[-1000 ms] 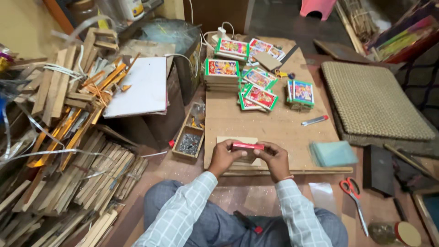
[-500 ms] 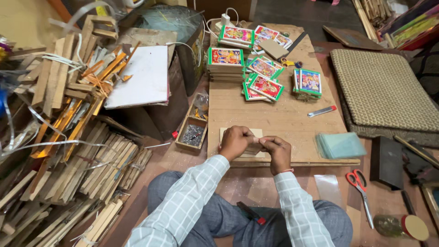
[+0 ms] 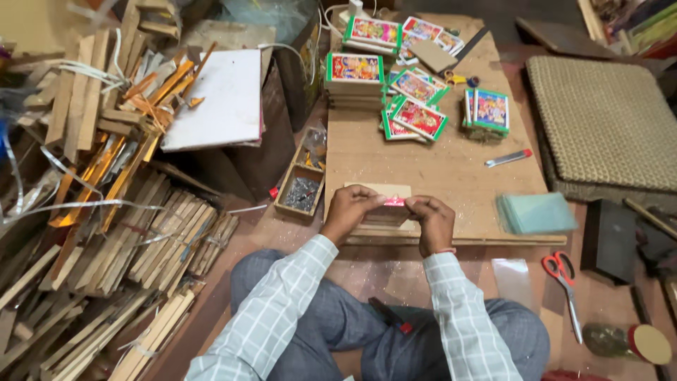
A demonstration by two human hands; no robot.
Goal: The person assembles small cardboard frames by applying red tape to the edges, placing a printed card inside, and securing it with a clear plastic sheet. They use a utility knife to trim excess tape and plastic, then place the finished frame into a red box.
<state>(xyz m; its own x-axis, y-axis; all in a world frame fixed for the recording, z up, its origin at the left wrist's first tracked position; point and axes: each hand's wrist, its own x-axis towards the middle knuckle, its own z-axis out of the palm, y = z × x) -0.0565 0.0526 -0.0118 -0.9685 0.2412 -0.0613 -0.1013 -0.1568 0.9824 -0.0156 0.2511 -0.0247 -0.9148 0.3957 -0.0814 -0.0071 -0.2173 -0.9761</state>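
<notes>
The tabletop (image 3: 451, 176) shows bare wood between the picture stacks (image 3: 416, 106) at its far end and the hands at its near edge. Beyond its left edge, a nail box (image 3: 302, 192). The left hand (image 3: 350, 210) and right hand (image 3: 431, 220) pinch a small pale wooden frame piece (image 3: 384, 204), red-tipped, fingers closed on it, at the near edge.

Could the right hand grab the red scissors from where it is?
Probably yes. The scissors lie on the floor, just right of the right hand, with nothing between them. But that hand is busy now, holding a small pink piece.
</notes>
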